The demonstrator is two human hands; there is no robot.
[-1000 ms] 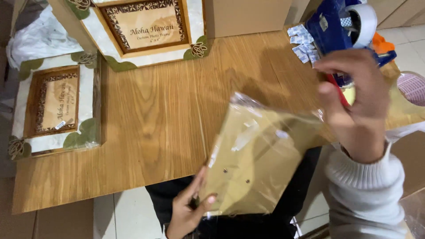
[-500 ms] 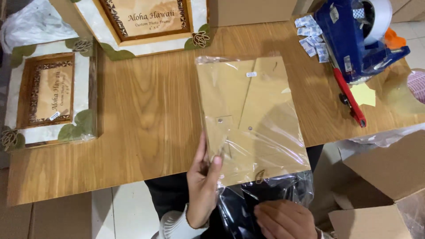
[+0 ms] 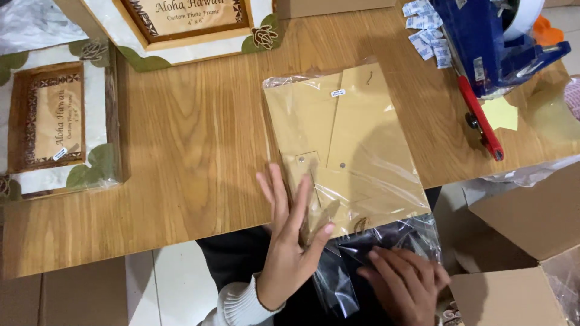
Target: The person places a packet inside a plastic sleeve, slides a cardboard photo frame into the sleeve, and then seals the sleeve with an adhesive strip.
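1. Nearest, the right hand (image 3: 405,284) lies flat with fingers spread, pressing the loose end of the clear plastic bag (image 3: 386,241) over the table edge; nothing is clenched
2. Just beyond, the left hand (image 3: 290,235) rests open-palmed on the bagged frame back (image 3: 344,145)
3. Likely stiff, light and slippery in its film; best gripped at the edges
4. Farther off: one bagged frame, two face-up photo frames (image 3: 57,127), one tape dispenser (image 3: 489,42)

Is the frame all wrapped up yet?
Nearly. The frame already lies face down inside the clear bag on the table. The left hand presses it flat; the right hand handles the loose bag end, which is still open.
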